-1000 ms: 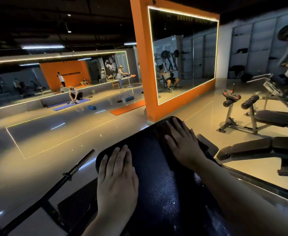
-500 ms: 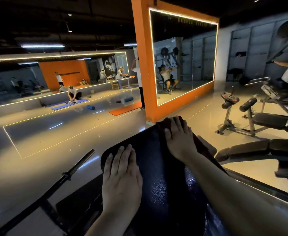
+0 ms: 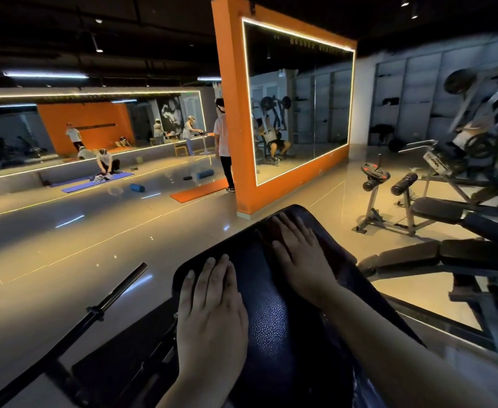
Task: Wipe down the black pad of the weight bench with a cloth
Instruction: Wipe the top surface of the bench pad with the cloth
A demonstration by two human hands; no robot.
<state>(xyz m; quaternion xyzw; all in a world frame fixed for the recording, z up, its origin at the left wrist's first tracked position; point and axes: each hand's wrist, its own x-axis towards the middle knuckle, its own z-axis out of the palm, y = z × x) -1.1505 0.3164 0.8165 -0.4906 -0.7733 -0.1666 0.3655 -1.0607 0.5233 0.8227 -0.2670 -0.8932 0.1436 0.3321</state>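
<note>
The black textured pad [image 3: 271,319] of the weight bench runs away from me in the lower middle of the head view. My left hand [image 3: 212,304] lies flat on the pad near its left edge, fingers together, with nothing in it. My right hand [image 3: 300,257] presses flat on a dark reddish cloth [image 3: 267,231] at the pad's far end. Only the cloth's edge shows past my fingers.
A black barbell [image 3: 94,313] slants across the floor side at the left. Other benches [image 3: 436,210] and a plate-loaded machine [image 3: 471,136] stand at the right. Beyond the pad is an orange mirrored pillar [image 3: 230,113], and a person [image 3: 222,142] stands beside it.
My right hand has shifted slightly with the cloth on the pad's far end, its fingers now angled leftward. My left hand has stayed flat. A person has walked in beside the orange pillar.
</note>
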